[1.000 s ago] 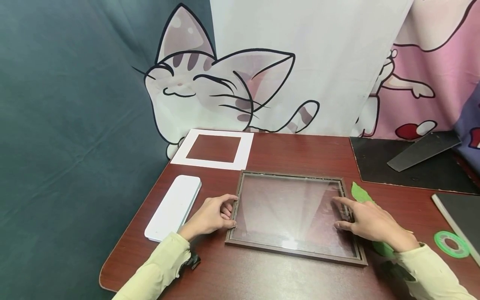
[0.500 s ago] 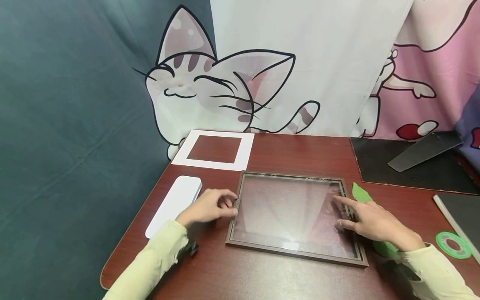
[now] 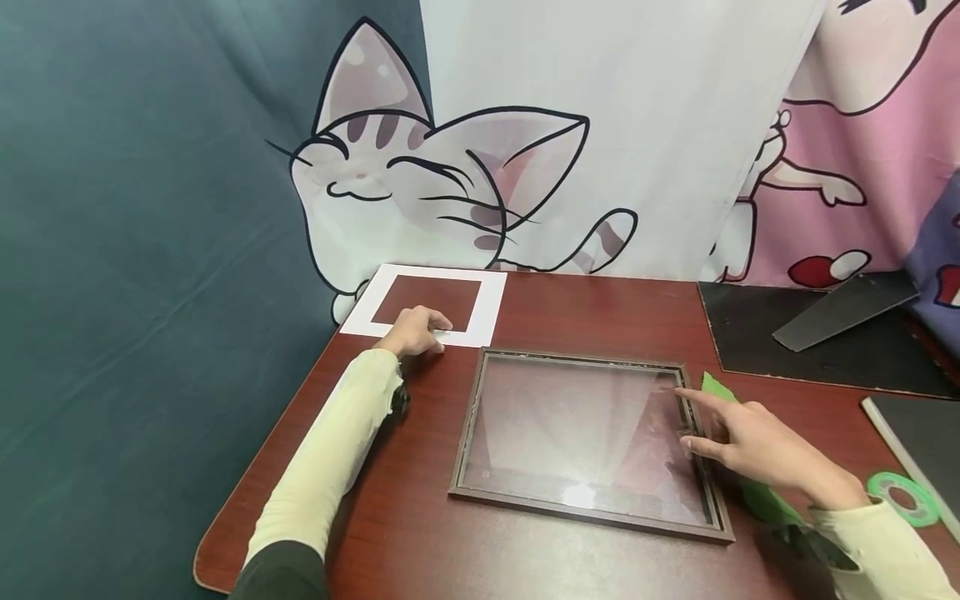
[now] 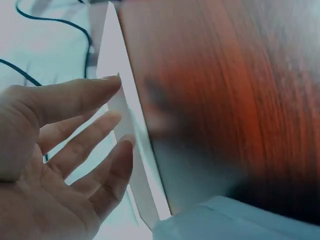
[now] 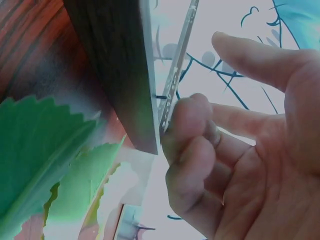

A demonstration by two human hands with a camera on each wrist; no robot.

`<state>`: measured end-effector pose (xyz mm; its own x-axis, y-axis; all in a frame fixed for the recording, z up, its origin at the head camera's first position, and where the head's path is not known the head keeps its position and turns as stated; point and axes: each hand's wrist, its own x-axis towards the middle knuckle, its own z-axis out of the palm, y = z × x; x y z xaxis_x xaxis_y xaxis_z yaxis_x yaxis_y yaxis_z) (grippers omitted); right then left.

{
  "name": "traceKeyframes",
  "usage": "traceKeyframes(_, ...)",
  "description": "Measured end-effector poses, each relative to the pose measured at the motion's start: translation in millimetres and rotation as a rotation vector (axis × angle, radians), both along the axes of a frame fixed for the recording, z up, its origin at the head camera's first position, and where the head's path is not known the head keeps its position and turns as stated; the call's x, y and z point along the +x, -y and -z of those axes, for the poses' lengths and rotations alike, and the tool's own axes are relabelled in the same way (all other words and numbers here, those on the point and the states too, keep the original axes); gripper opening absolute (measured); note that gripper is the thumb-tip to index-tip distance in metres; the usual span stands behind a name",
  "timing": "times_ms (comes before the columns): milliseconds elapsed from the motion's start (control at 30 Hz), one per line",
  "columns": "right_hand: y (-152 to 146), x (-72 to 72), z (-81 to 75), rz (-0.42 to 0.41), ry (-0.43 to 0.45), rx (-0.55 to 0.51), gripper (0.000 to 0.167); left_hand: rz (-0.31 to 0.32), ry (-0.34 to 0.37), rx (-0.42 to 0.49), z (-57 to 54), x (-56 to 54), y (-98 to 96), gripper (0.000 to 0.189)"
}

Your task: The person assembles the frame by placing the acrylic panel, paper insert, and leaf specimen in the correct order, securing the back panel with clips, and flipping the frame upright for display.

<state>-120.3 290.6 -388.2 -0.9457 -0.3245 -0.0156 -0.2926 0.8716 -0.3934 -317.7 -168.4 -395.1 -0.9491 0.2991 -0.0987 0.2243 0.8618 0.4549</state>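
Note:
My left hand point(image 3: 415, 332) is at the near edge of a white rectangular mat point(image 3: 365, 310) with a cut-out middle. In the left wrist view, the fingertips point(image 4: 125, 145) lie right at the white edge, fingers loosely bent. A dark-rimmed picture frame point(image 3: 585, 515) with a clear, reflective pane lies flat in front of me. My right hand point(image 3: 765, 450) is at its right side, thumb and index finger extended over the rim. Its other fingers point(image 5: 192, 170) are bent beside the frame's edge in the right wrist view. A green leaf point(image 3: 768, 504) lies partly under this hand.
At the right lie a green tape roll point(image 3: 928, 500) and a dark board point(image 3: 926, 437) with a light edge strip. Further back, a dark grey strip point(image 3: 843, 315) crosses a black sheet point(image 3: 738, 329). A cartoon-printed curtain point(image 3: 637, 83) hangs behind the table.
My left hand has left the picture frame's left edge and moved forward and left to the white mat. My left forearm now covers where a white box lay. The right hand has barely shifted.

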Motion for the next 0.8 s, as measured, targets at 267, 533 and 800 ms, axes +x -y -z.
traceKeyframes(267, -3, 0.7, -2.5, 0.003, 0.003, -0.024, 0.069, 0.028, -0.066, -0.096, 8.7, -11.8, -5.6, 0.041)
traceKeyframes(533, -4, 1.5, -2.2, 0.02, 0.024, -0.024, 0.068, 0.081, -0.083, -0.114, 13.2, -15.7, -9.9, 0.037)
traceKeyframes(800, -6, 1.3, -0.9, 0.003, 0.031, -0.045, 0.067, 0.202, -0.096, -0.234, 17.4, -15.3, -6.7, 0.037)
